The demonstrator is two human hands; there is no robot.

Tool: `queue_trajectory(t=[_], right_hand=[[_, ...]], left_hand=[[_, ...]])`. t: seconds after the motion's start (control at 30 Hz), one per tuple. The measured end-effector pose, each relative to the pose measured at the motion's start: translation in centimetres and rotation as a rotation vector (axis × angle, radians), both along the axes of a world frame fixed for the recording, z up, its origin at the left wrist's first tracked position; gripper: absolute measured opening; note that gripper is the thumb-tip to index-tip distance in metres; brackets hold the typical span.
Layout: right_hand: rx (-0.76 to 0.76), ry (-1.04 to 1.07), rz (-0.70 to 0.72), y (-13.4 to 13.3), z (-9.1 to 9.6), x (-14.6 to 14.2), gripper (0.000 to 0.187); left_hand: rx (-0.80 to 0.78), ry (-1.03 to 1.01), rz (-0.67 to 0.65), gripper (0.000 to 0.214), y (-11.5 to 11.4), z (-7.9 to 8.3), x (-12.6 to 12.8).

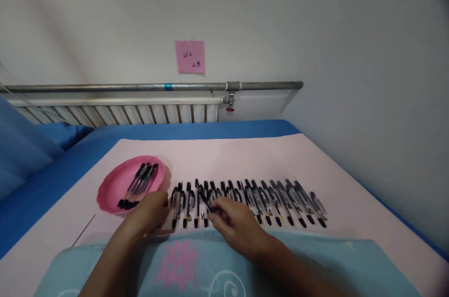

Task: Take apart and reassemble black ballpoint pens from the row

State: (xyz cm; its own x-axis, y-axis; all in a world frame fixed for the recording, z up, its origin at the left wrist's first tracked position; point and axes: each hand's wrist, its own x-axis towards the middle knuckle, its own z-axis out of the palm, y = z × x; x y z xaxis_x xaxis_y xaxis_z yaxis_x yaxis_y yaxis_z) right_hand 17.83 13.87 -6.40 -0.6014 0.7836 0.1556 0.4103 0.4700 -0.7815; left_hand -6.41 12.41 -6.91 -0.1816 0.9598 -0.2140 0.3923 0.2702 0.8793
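Observation:
A long row of black pens (pixel 266 201) lies side by side on a pale pink sheet (pixel 245 156). My right hand (pixel 235 227) pinches a thin black pen part (pixel 204 197) lifted at a slant above the left part of the row. At the row's left end my left hand (pixel 149 215) rests on the sheet, fingers curled against the first pens (pixel 177 203); whether it holds anything is hidden. A pink plate (pixel 110 191) just left of that hand carries several assembled black pens (pixel 138 184).
A light blue patterned cloth (pixel 196 264) covers the near edge under my forearms. Blue bedding (pixel 45 184) surrounds the pink sheet. Behind are a radiator (pixel 115 112), a metal pipe (pixel 140 86) and a pink note (pixel 190 56) on the white wall. A wall closes the right side.

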Motion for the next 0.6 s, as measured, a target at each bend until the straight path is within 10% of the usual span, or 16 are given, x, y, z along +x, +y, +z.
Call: queue_trajectory(t=[0.23, 0.6], right_hand=[[0.02, -0.023, 0.045, -0.5, 0.2, -0.1, 0.004], [0.056, 0.024, 0.023, -0.5, 0.4, -0.2, 0.004]], left_hand=[[0.158, -0.404, -0.074, 0.018, 0.2, 3.2, 1.6], [0.13, -0.782, -0.071, 0.015, 0.1, 2.3, 2.7]])
